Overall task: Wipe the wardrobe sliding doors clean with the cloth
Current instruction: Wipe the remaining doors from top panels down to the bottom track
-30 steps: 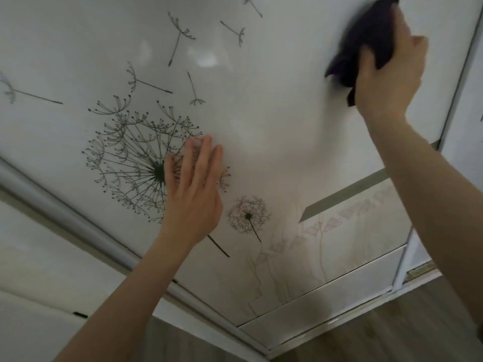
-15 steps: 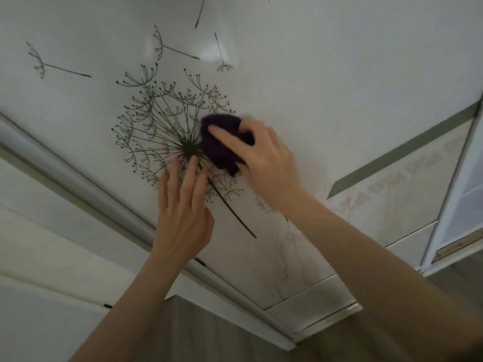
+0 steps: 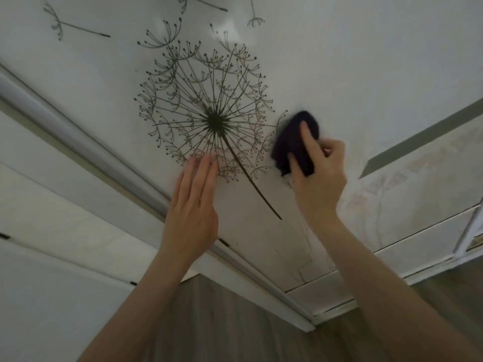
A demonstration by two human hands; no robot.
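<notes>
Wiping in progress: right hand (image 3: 320, 176), grip closed round the cloth (image 3: 295, 142), presses it to the door (image 3: 339, 61) just beside the dandelion print (image 3: 209, 113); left hand (image 3: 193, 205) lies flat on the door, fingers straight; most of the door is judged outstanding.

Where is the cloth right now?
Head view, right of centre: the right hand holds the cloth against the sliding door, just right of the big dandelion picture.

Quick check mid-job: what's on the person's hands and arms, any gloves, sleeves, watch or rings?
Nothing worn shows. The left hand and right hand are bare: no gloves, and no rings on the fingers in view. The left forearm and right forearm are uncovered down to the frame's bottom edge, with no sleeve, watch or bracelet.
</notes>
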